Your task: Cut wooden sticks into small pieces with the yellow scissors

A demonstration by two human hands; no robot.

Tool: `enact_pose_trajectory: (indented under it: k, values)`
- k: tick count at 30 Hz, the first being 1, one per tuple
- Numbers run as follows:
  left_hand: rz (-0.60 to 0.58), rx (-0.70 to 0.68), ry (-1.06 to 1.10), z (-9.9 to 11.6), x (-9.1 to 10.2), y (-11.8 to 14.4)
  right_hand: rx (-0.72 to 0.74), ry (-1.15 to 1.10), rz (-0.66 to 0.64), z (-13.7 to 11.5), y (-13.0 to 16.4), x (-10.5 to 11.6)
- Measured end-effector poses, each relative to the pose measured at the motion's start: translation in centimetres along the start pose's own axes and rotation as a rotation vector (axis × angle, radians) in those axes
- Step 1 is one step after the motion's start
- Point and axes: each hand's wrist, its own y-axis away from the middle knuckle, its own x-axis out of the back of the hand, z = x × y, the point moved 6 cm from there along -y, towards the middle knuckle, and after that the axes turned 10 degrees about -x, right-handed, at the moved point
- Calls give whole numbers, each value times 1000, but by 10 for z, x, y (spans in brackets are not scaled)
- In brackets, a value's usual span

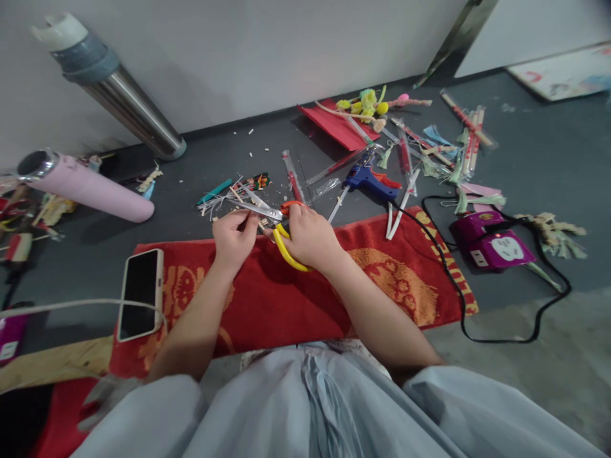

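My right hand [310,235] grips a pair of scissors [289,256] with yellow and orange-red handles. Their silver blades are spread apart and point left. Close to the blades, my left hand [235,236] has thumb and fingers pinched together; what lies in the pinch is too small to make out. Just beyond the hands is a small pile of thin pale strips [217,207], with a teal stick [214,191] and a dark flowered piece [258,182] among them. Both forearms are above a red towel [281,305].
A blue glue gun [370,181] with a black cord sits right of centre, near a purple power socket [496,238]. Wrapped sticks and tassels [470,140] spread behind it. At left stand a steel flask [138,108], a pink tumbler [95,187] and a phone [140,294].
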Motion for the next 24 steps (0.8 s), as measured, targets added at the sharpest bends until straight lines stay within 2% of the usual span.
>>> enact_pose_trajectory:
  k: [24]
  values:
    - [21, 58, 108, 4, 0, -3, 2, -10, 8, 0, 0, 1]
